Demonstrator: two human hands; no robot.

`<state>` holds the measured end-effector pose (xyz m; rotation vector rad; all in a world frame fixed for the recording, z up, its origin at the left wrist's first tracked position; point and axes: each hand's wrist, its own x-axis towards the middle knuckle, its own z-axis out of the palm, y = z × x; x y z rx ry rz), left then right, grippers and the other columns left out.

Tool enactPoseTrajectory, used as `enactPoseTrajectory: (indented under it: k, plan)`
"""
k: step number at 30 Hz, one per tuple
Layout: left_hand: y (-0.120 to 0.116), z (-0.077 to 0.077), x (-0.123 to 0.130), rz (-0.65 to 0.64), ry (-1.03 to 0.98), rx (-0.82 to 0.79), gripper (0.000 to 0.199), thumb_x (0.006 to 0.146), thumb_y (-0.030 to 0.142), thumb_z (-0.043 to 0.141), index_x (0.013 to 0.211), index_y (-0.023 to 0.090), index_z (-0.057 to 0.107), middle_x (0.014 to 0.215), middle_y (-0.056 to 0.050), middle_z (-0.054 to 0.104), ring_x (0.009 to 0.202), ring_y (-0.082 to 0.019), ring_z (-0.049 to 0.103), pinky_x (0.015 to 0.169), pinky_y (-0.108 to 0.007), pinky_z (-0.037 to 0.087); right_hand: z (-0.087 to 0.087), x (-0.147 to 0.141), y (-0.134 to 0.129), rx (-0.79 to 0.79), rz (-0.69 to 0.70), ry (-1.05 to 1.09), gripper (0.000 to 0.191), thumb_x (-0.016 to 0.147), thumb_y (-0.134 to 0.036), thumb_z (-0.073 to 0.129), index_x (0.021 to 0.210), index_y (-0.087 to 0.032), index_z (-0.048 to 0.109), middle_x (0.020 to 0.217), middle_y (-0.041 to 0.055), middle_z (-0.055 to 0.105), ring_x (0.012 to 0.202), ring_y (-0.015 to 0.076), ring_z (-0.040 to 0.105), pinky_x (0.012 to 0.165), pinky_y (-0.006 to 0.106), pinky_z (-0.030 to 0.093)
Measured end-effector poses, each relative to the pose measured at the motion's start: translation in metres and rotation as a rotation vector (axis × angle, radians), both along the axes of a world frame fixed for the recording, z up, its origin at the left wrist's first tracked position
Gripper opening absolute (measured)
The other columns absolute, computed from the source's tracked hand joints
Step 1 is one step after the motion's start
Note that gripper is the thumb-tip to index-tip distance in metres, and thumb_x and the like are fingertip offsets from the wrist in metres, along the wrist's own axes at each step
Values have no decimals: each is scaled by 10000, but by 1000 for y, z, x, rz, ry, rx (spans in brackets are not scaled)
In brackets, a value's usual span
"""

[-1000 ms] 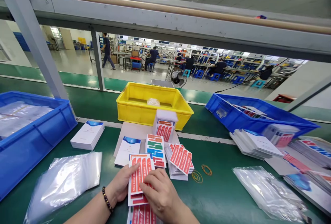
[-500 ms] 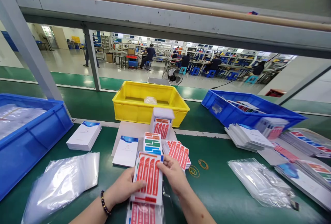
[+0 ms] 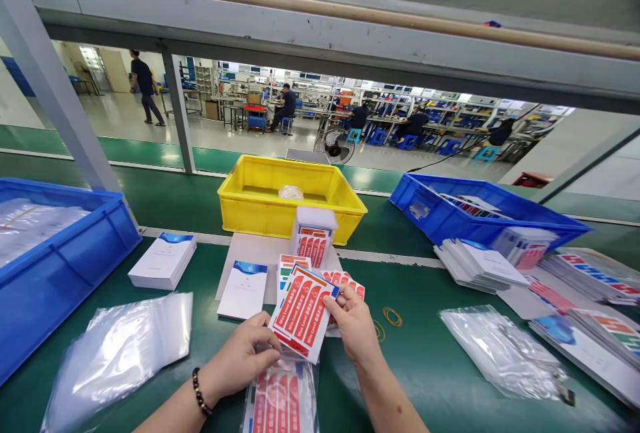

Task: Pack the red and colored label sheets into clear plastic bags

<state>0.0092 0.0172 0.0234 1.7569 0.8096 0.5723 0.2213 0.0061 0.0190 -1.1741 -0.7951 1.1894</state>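
Observation:
My right hand (image 3: 357, 323) pinches the upper right corner of white sticker sheets (image 3: 306, 313) printed with red "Max Level" and "Min Level" labels. The sheets are tilted and slightly fanned. At their lower left edge, my left hand (image 3: 245, 356) has its fingers curled against them; its fingertips are partly hidden. Below lies a clear plastic bag (image 3: 280, 403) with red-printed sheets inside. Beyond my hands are a stack of sheets with orange and green labels (image 3: 289, 265), partly covered red sticker sheets (image 3: 347, 280) and a white-and-blue booklet stack (image 3: 243, 292).
A yellow bin (image 3: 293, 216) stands ahead, blue bins (image 3: 65, 273) (image 3: 480, 206) at both sides. Clear bags (image 3: 125, 353) lie left, more bags (image 3: 500, 350) right. Rubber bands (image 3: 393, 316) sit by my right hand. A shelf beam (image 3: 320, 26) crosses above; people sit and walk beyond.
The sticker sheets have risen off the bag and tilted to the right, carried by my right hand. My left thumb has slid off their face to the edge. In the background a person has walked left.

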Motion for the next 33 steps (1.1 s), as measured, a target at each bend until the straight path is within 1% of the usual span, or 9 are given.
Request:
enactPoseTrajectory:
  k: [5,10,13,15,19,22,25,28,33]
  plan:
    - [-2,-2,3,25,-33,-67,93,717,200,582,699,157,663,927,-72,532,901,-199,515,810,-276,404,-4,-6,-2,8,149,-18,405,653,-443,700,873,-173,494,794,45,655,724,212,640,601,303,506]
    - [0,-5,5,136,-113,-132,136,722,252,570,662,140,620,874,-72,503,859,-206,506,765,-289,399,-4,-16,-7,59,262,-219,376,743,-367,614,1062,-198,508,725,4,612,702,169,603,631,288,474]
    - [2,-7,3,170,-171,-138,176,727,298,577,674,135,617,918,-80,484,868,-207,492,751,-283,385,1,-17,-10,154,385,-521,189,777,-334,555,792,-163,633,779,45,594,752,166,566,684,292,447]
    - [3,-8,2,177,-195,-144,180,727,303,583,671,134,614,954,-85,474,885,-206,485,745,-274,381,5,-17,-12,197,457,-625,257,776,-346,547,644,-144,636,891,76,577,786,169,547,690,288,436]
    - [3,-7,2,184,-245,-171,172,719,309,610,716,136,610,940,-79,494,886,-199,494,770,-275,374,9,-18,-14,105,579,-595,119,691,-245,607,729,-147,663,817,51,600,701,149,542,636,261,429]
    - [2,-6,2,180,-282,-348,341,662,338,677,924,158,552,905,-61,536,806,-183,532,722,-276,392,8,-21,-15,55,551,-560,132,672,-143,550,757,-145,650,748,28,611,694,145,547,650,254,427]
    - [2,-4,3,192,-226,-490,370,621,388,703,818,140,511,774,-51,573,721,-180,549,654,-266,394,6,-21,-15,41,491,-512,242,668,-128,533,892,-151,622,782,18,597,690,134,533,643,245,421]
    - [2,-3,3,219,-171,-460,340,640,424,660,674,137,481,695,-55,578,683,-181,541,629,-270,390,5,-22,-14,5,480,-489,261,654,-142,551,910,-145,600,716,-1,564,625,116,502,592,226,397]
    - [4,-4,2,242,-109,-325,258,654,359,611,631,126,504,648,-31,549,627,-143,486,604,-252,371,4,-26,-12,-23,472,-559,83,670,-205,546,645,-126,551,662,21,561,617,126,488,584,230,377]
